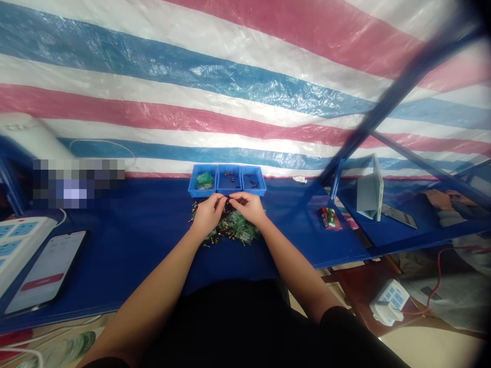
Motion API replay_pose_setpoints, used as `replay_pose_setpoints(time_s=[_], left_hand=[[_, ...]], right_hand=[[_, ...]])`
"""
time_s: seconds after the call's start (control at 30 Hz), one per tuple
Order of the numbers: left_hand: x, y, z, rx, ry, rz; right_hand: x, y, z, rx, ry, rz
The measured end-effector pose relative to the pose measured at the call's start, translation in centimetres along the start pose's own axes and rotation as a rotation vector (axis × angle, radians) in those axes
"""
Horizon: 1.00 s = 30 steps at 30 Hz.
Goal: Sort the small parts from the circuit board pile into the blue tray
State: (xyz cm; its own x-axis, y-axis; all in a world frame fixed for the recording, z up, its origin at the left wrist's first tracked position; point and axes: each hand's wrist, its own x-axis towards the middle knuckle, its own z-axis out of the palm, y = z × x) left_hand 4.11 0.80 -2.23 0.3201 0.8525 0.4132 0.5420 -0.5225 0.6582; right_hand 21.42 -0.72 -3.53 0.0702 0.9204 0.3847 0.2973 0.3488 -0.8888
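My left hand (208, 213) and my right hand (250, 207) meet fingertip to fingertip above a loose pile. Both are closed in a pinch. Whatever lies between the fingers is dark and too small to make out. Beneath them the pile mixes small brass-coloured and dark screw-like pieces (212, 239) with clear-green plastic pieces (245, 231); my hands hide part of it. Just behind stand three joined blue bins. Green plastic pieces (204, 179) lie in the left bin (203, 193). A few small dark screw-like pieces are in the middle bin (229, 188) and the right bin (263, 192).
On the blue table (130, 245), a phone (48, 271) and power strip (26, 232) lie left. A small red-green box (330, 218) sits right. Beyond the blue frame (356, 130) are a tablet (370, 189), another phone (399, 215) and another person's hands (441, 199).
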Motion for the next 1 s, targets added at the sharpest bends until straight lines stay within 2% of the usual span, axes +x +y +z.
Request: replay_pose_setpoints(time_s=[0.37, 1.0], left_hand=[[-0.09, 0.18, -0.01, -0.04, 0.03, 0.009], [-0.12, 0.07, 0.13, -0.017, -0.001, 0.004]], right_hand=[[0.09, -0.08, -0.17, 0.014, 0.012, 0.002], [0.05, -0.21, -0.18, -0.053, -0.01, -0.021]])
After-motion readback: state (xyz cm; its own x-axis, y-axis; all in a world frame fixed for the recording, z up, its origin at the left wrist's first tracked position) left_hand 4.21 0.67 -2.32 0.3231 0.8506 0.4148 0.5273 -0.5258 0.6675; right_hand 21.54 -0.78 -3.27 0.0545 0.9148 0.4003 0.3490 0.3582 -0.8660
